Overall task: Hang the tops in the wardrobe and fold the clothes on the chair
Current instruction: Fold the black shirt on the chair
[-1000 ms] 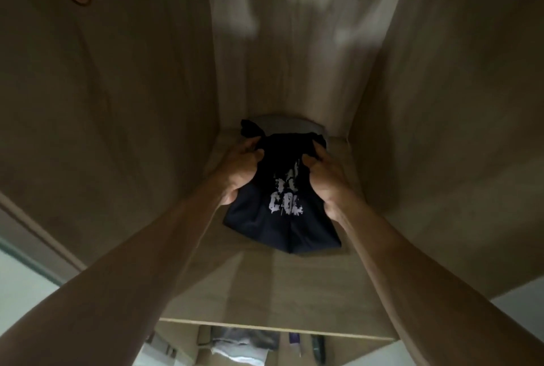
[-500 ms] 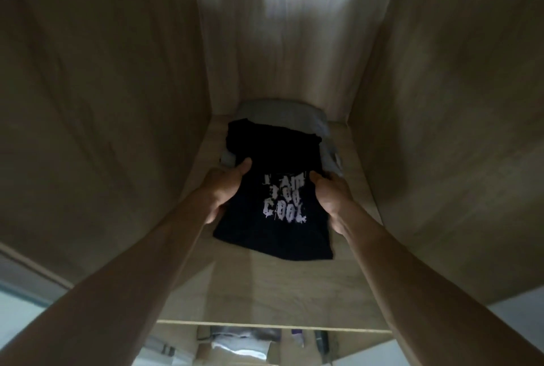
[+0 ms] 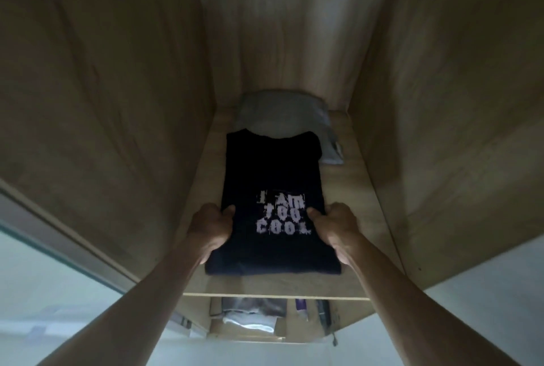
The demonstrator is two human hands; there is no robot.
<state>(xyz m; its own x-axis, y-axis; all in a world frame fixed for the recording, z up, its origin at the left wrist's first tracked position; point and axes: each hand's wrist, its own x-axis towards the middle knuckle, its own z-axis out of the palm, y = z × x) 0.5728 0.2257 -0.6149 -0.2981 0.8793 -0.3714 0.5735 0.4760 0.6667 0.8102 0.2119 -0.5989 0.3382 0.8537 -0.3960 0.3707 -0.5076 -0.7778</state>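
Wooden wardrobe shelf (image 3: 362, 189): folded black printed T-shirt (image 3: 270, 177) lying flat, overlapping folded grey garment (image 3: 282, 112) behind.

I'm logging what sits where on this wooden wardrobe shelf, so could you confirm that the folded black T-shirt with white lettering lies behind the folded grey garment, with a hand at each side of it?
Not quite: the head view shows the folded black T-shirt with white lettering in front of the folded grey garment, overlapping its near edge. The left hand and right hand are at its sides.

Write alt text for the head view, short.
Both hands, left hand and right hand, grip the sides of a folded black T-shirt lying on a wooden wardrobe shelf. Its far end overlaps a folded grey garment behind.
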